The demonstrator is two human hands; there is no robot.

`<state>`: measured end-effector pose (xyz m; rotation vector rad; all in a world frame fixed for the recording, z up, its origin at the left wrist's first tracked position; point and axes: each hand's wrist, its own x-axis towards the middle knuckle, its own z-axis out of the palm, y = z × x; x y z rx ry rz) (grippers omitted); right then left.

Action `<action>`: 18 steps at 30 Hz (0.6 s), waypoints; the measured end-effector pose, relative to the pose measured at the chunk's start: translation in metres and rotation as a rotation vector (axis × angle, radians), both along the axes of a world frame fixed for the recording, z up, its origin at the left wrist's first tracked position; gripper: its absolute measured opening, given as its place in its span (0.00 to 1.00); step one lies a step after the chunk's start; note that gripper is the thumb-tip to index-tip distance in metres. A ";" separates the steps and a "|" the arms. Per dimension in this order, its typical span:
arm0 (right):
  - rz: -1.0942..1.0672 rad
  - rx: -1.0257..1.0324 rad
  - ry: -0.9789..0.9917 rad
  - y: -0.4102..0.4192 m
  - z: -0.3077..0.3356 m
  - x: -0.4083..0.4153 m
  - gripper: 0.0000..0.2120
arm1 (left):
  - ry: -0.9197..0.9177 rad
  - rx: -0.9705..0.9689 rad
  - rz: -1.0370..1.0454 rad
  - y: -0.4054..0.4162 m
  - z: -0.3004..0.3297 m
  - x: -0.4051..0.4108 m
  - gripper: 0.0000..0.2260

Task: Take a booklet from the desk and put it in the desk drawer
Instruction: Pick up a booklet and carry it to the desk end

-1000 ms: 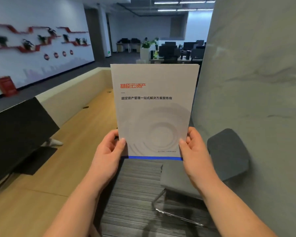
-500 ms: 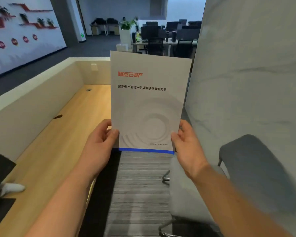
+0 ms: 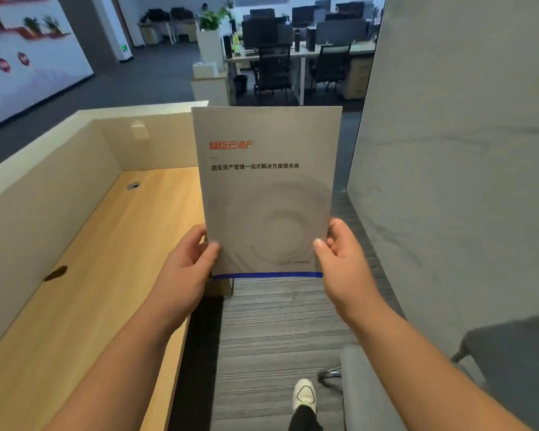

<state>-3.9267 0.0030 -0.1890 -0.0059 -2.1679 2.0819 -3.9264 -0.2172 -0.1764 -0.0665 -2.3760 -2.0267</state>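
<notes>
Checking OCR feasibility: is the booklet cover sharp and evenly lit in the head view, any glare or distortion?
Head view: booklet title readable, small print near its blue edge blurred; cover dim and even, no glare; wide-angle bends the desk and wall lines.

grey chair, striped carpet, white shoe, potted plant

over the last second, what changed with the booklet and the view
The view swung right along the desk: the dark monitor at the left has dropped out of sight and a shoe now shows on the carpet. The booklet stayed upright, cover toward the camera, with the left hand and right hand gripping its lower corners as before.
</notes>
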 end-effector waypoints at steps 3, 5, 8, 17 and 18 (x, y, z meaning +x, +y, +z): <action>0.019 -0.014 -0.003 0.000 -0.003 -0.092 0.12 | -0.014 0.019 0.020 0.003 -0.001 -0.089 0.11; 0.045 -0.013 -0.007 -0.004 -0.002 -0.159 0.12 | -0.025 0.020 0.053 0.002 -0.001 -0.152 0.11; 0.062 -0.028 -0.031 -0.011 0.003 -0.226 0.13 | -0.031 0.053 0.088 -0.001 -0.004 -0.213 0.13; 0.216 0.094 -0.083 -0.063 -0.016 -0.481 0.15 | -0.064 0.106 0.221 -0.054 -0.040 -0.432 0.17; 0.236 0.110 -0.082 -0.073 -0.020 -0.513 0.15 | -0.062 0.115 0.234 -0.064 -0.045 -0.458 0.18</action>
